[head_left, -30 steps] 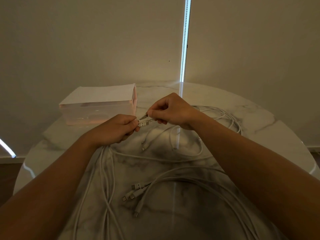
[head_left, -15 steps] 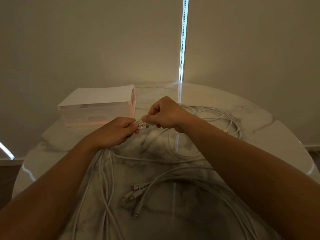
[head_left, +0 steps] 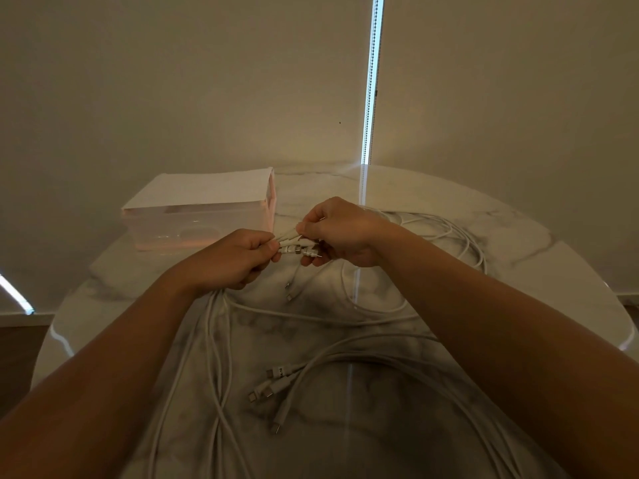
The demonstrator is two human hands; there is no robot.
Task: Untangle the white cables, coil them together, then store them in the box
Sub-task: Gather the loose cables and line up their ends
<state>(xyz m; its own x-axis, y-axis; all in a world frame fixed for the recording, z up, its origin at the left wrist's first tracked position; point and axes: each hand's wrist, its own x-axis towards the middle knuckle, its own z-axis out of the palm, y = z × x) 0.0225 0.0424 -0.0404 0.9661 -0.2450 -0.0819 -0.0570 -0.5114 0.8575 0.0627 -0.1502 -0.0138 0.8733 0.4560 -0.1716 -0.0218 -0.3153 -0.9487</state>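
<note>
While my left hand (head_left: 235,259) and right hand (head_left: 340,231) both pinch a bundle of plugs (head_left: 298,249) held between them, the white cables (head_left: 221,340) trail loose below the grip over the marble table (head_left: 525,264); the translucent box (head_left: 193,229) sits just behind my left hand, covered, its contents too hazy to tell

Left grip (head_left: 230,259) is curled right over the thin white cables (head_left: 363,356), and how many strands sit inside that fist, can't tell. Right grip (head_left: 340,233) covers most of the small white plug ends (head_left: 297,249), their type too small to make out. Cables dive under both forearms and run off the bottom edge. Lettering on one loose white plug (head_left: 279,370) is unreadable. The frosted pinkish plastic box (head_left: 197,229) shows only blurs inside. The round marble tabletop (head_left: 518,243) is cut off nearest us.
</note>
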